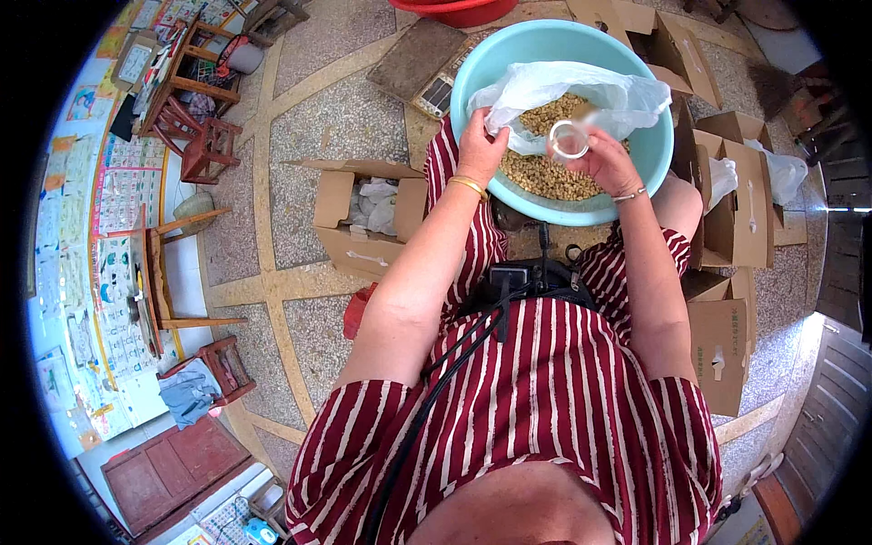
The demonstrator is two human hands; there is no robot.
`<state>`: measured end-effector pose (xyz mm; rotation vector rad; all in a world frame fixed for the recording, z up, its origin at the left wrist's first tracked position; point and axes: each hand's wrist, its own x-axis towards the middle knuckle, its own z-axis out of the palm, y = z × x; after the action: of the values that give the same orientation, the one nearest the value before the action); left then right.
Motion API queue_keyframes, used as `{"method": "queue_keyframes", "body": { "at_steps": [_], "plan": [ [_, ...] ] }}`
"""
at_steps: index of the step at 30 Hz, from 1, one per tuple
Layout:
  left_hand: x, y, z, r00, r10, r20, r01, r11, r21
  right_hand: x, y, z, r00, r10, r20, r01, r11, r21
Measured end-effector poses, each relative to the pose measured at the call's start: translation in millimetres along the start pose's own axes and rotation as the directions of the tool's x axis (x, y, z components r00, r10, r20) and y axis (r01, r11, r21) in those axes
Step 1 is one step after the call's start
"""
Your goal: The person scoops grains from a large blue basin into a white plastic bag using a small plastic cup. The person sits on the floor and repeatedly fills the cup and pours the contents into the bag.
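A large light-blue plastic basin (575,216) stands before me, with many small tan, nut-like pieces (545,180) heaped in its bottom. My left hand (482,146) grips the near left edge of a translucent plastic bag (538,78) whose mouth gapes over the basin. Inside the bag lie more of the same pieces. My right hand (610,160) holds a small clear round cup (568,139) with a pale rim, over the near side of the bag. What the cup contains is blurred.
Left of my legs sits an open cardboard box (361,255) holding plastic bags. More cardboard boxes (746,197) stand at the right, some with bags. A platform scale (426,65) lies just left of the basin, and a red basin (456,10) is beyond it.
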<state>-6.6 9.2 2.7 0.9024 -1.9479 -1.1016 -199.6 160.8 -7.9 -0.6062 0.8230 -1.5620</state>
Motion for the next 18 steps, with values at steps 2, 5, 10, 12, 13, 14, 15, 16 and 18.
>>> {"method": "queue_keyframes", "body": {
  "at_steps": [2, 5, 10, 12, 13, 14, 15, 16, 18],
  "plan": [
    [-1.7, 3.1, -1.2, 1.0, -0.014, 0.012, 0.014, 1.0, -0.022, 2.3, -3.6, 0.5, 0.99, -0.126, -0.069, 0.13, 0.99, 0.051],
    [-1.8, 3.9, -0.9, 1.0, 0.006, 0.029, -0.005, 0.999, -0.052, 4.7, -0.8, -9.0, 0.936, -0.228, -0.268, 0.261, 0.961, 0.094],
    [-0.5, -1.5, -1.2, 0.998, 0.023, 0.062, -0.017, 0.995, -0.098, 14.9, 8.5, -11.6, 0.778, -0.337, -0.531, 0.235, 0.939, -0.252],
    [-0.4, -2.1, -1.2, 0.997, 0.024, 0.074, -0.017, 0.995, -0.097, 16.9, 10.4, -6.6, 0.726, -0.535, -0.433, 0.139, 0.73, -0.669],
    [-0.7, -1.9, -0.4, 0.997, 0.019, 0.079, -0.01, 0.994, -0.109, 18.0, 10.9, -4.5, 0.708, -0.613, -0.351, 0.076, 0.559, -0.826],
    [0.1, -1.6, 0.8, 0.996, 0.014, 0.084, -0.003, 0.993, -0.122, 18.4, 11.9, -2.2, 0.705, -0.619, -0.346, 0.024, 0.508, -0.861],
    [0.2, -4.0, 0.3, 0.997, 0.015, 0.082, -0.005, 0.993, -0.117, 19.9, 10.7, 5.5, 0.688, -0.697, -0.204, 0.053, 0.329, -0.943],
    [0.3, -6.4, 0.0, 0.997, 0.016, 0.081, -0.007, 0.994, -0.112, 21.7, 8.4, 12.4, 0.665, -0.745, -0.051, 0.078, 0.137, -0.987],
    [0.4, -9.6, 0.3, 0.997, 0.024, 0.075, -0.016, 0.993, -0.114, 26.1, 3.7, 25.2, 0.643, -0.753, 0.14, 0.143, -0.061, -0.988]
  ]
}}
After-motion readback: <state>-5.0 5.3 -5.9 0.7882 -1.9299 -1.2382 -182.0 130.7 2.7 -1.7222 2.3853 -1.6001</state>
